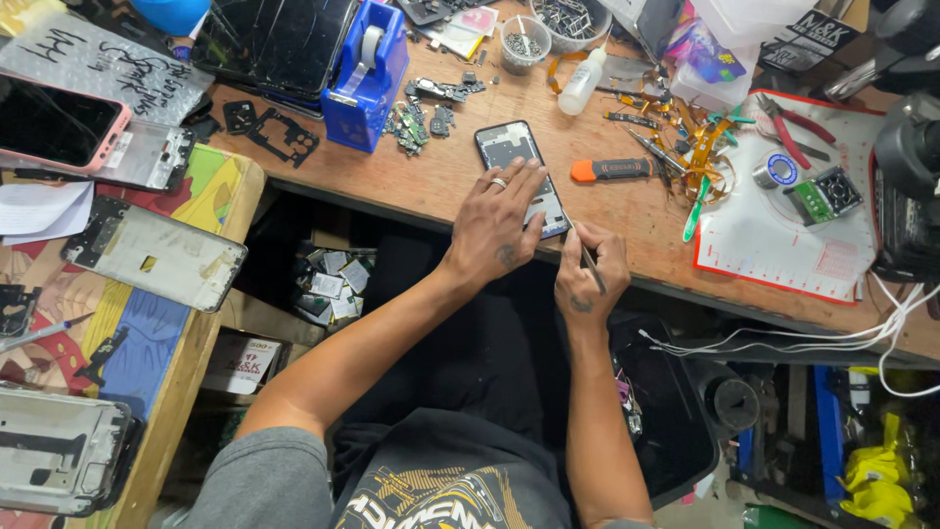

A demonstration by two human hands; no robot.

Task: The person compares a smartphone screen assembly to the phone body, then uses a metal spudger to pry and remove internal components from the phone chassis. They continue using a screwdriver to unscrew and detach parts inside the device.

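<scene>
Above, the left hand (494, 227) presses flat on an opened phone (519, 172) lying on the wooden bench (441, 181), while the right hand (590, 269), just beside it, pinches thin tweezers (585, 253) at the phone's lower corner; an orange-handled screwdriver (612, 169) lies beyond the right hand.

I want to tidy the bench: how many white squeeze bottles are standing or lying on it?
1: a small white squeeze bottle lies tilted at the back of the wooden bench, beside the clear cup of screws. Clutter may hide others.
</scene>
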